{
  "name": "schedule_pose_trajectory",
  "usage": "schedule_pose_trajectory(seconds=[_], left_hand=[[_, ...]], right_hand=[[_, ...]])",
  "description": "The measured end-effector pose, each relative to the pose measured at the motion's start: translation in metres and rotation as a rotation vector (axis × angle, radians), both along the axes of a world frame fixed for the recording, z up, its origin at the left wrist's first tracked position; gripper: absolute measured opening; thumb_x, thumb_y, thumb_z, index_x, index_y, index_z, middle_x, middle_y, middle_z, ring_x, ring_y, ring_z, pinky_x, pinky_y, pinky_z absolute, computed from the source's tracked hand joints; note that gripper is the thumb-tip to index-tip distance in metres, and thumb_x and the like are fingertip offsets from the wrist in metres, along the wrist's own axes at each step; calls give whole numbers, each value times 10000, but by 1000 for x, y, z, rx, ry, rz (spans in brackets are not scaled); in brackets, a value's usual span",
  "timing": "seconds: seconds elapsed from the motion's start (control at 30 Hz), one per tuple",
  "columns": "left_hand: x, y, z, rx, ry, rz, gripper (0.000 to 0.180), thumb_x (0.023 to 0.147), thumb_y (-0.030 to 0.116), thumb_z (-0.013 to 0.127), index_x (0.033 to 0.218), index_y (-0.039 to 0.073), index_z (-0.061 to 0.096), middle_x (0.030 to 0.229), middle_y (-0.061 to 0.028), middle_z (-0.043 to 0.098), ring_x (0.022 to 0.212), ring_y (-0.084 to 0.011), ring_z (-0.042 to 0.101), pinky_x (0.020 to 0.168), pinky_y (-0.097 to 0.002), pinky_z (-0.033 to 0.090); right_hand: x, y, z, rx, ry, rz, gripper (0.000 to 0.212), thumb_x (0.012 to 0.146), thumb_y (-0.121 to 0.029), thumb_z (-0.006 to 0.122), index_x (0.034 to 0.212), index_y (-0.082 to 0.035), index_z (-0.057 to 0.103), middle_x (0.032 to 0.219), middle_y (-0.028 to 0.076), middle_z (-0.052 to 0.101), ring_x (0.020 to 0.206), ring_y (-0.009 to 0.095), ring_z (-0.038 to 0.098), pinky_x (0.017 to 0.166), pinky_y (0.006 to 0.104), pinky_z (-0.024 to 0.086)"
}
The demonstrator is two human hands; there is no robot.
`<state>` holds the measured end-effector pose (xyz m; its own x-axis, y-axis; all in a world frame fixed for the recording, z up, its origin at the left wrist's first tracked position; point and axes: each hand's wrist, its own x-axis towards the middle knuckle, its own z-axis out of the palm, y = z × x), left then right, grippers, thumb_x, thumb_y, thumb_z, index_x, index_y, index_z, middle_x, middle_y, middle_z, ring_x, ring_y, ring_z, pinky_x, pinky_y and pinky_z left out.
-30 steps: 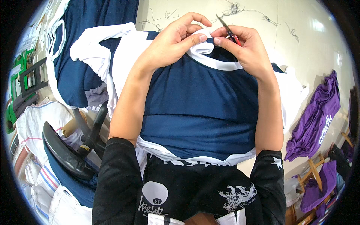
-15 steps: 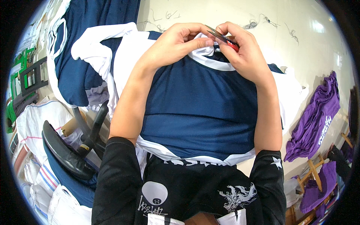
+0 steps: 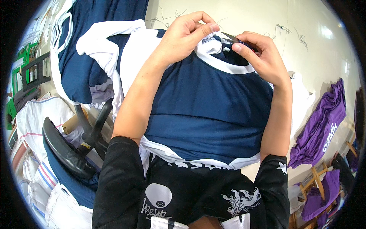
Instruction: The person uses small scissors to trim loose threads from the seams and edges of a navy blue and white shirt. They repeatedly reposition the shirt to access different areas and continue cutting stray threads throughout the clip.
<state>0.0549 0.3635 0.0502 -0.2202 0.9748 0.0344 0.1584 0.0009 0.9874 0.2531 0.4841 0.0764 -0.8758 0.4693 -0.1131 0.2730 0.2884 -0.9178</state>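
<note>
A navy shirt (image 3: 209, 107) with white sleeves, hem and neckband lies spread in front of me. My left hand (image 3: 187, 37) is closed, thumb and forefinger pinched at the far edge of its white collar (image 3: 209, 48), which is lifted there. Whether a thread is also in that pinch is too small to tell. On the collar's right side, my right hand (image 3: 265, 57) is wrapped round thread snips (image 3: 229, 37), their dark blades pointing left toward the pinched spot. Most of the snips' handle is hidden in the palm. Inside the neck opening shows a small pale label (image 3: 226, 49).
Loose dark thread ends (image 3: 283, 28) lie on the pale table (image 3: 244, 13) beyond the shirt. More navy and white garments (image 3: 85, 68) are heaped at left, above a black chair (image 3: 68, 152) and white sacks (image 3: 44, 118). A purple garment (image 3: 320, 126) lies at right.
My hands have moved apart: the left up a little, the right rightward and slightly down with the snips. The blades have drawn away from my left thumb, and more of the neck opening shows.
</note>
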Motion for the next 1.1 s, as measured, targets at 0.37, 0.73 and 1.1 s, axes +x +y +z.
schedule_pose_trajectory(seconds=[0.37, 0.73, 1.1], left_hand=[[-1, -1, 7, -66, 9, -68, 157, 983, 196, 577, 977, 41, 608, 743, 15, 614, 672, -16, 505, 582, -183, 360], [4, 3, -6, 51, -22, -70, 155, 974, 196, 582, 955, 44, 607, 610, 66, 498, 526, 3, 369, 459, -199, 256], [-5, 4, -7, -36, -133, -13, 166, 987, 192, 556, 1063, 47, 584, 718, 19, 596, 607, -16, 489, 499, -192, 355]], right_hand=[[-10, -8, -7, 6, 48, 37, 297, 887, -269, 701, 924, 25, 702, 764, 90, 661, 691, 122, 574, 632, 277, 467], [-9, -5, -12, 22, 59, 60, 238, 873, -231, 711, 893, 6, 715, 756, 72, 659, 692, 105, 553, 629, 272, 446], [-22, -17, -16, -511, 214, -38, 275, 891, -225, 707, 1028, 11, 666, 848, 11, 660, 784, 81, 573, 715, 242, 458]])
